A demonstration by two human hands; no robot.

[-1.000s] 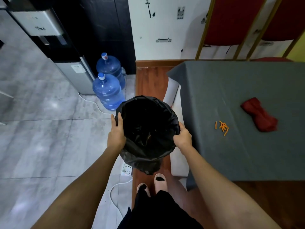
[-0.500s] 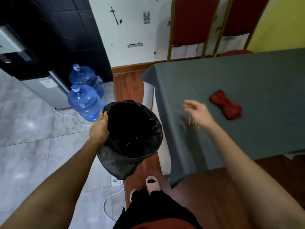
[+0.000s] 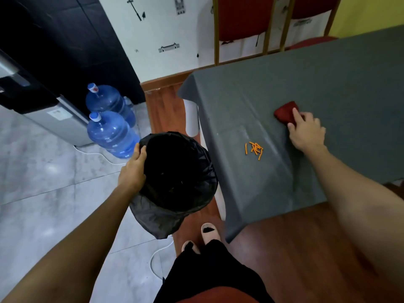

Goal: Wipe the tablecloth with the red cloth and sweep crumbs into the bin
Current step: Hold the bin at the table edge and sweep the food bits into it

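A bin [image 3: 181,171] lined with a black bag stands off the floor beside the table's left edge, and my left hand [image 3: 133,170] grips its left rim. The grey tablecloth [image 3: 328,79] covers the table on the right. A small heap of orange crumbs [image 3: 254,148] lies on it near the left edge. Further right, my right hand [image 3: 306,131] lies on the red cloth [image 3: 285,112], fingers curled over it; part of the cloth sticks out to the upper left of my fingers.
Two blue water jugs [image 3: 110,130] stand on the tiled floor beside a water dispenser [image 3: 54,110]. Two red chairs [image 3: 242,20] stand behind the table. A white cable [image 3: 157,254] runs over the floor near my feet [image 3: 207,232].
My right hand left the bin's rim, passed over the crumbs and came down on the red cloth. My left hand alone now holds the bin.
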